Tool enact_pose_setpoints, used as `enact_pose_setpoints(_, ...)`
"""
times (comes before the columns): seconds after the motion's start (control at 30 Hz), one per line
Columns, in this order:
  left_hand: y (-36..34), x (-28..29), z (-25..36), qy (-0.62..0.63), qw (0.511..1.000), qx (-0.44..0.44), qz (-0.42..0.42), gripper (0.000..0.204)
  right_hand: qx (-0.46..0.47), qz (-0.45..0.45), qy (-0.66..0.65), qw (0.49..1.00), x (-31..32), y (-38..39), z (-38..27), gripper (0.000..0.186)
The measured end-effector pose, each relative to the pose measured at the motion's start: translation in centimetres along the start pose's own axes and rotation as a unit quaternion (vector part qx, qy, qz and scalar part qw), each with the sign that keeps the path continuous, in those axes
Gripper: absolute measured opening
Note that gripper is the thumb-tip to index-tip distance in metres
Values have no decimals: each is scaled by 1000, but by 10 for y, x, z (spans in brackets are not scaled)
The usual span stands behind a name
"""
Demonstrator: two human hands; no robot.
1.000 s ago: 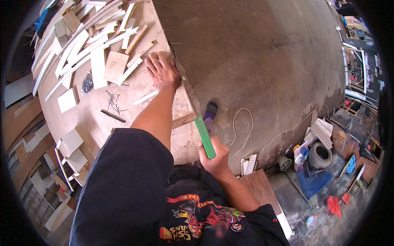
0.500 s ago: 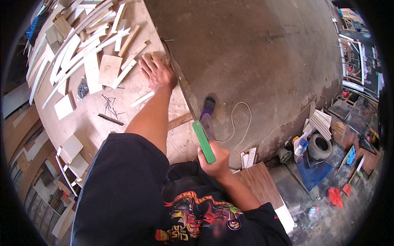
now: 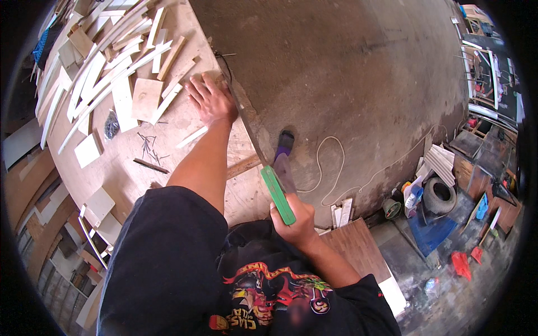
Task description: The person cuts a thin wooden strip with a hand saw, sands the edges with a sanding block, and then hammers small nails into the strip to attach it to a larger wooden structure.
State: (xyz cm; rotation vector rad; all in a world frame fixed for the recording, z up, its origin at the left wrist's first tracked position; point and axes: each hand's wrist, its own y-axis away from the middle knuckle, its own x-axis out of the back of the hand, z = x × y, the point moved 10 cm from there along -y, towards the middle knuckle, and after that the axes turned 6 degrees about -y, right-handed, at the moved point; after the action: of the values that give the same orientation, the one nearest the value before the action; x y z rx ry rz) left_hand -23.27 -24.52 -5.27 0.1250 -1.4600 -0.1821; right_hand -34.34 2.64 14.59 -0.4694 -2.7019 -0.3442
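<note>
1. Right hand [image 3: 296, 222] closed round green handle [image 3: 278, 195], lower end, beside board [image 3: 244, 203] edge.
2. Left hand [image 3: 213, 103] flat on board, holding nothing.
3. Handle likely stiff, light, not fragile; best held at lower end.

Red lettering [image 3: 269, 271], yellow lettering [image 3: 244, 318], both on a black shirt [image 3: 162, 252]
</note>
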Motion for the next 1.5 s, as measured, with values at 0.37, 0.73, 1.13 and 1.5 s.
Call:
enact_pose_setpoints(0.37, 2, 4, 0, -5, 1000, 1, -8, 67, -9, -1, 15, 1000, 4, -5, 0, 15)
enact_pose_setpoints(0.73, 2, 2, 2, -23, 1000, 0, -15, 70, -37, 5, -5, 999, 12, 2, -9, 14)
enact_pose_setpoints(1.13, 3, 3, 2, -9, 1000, -6, 6, 66, -39, -10, -2, 999, 18, 3, -20, 18)
enact_pose_setpoints(1.5, 4, 4, 6, -4, 1000, -13, 5, 66, -53, -4, -4, 999, -5, -20, 3, 18)
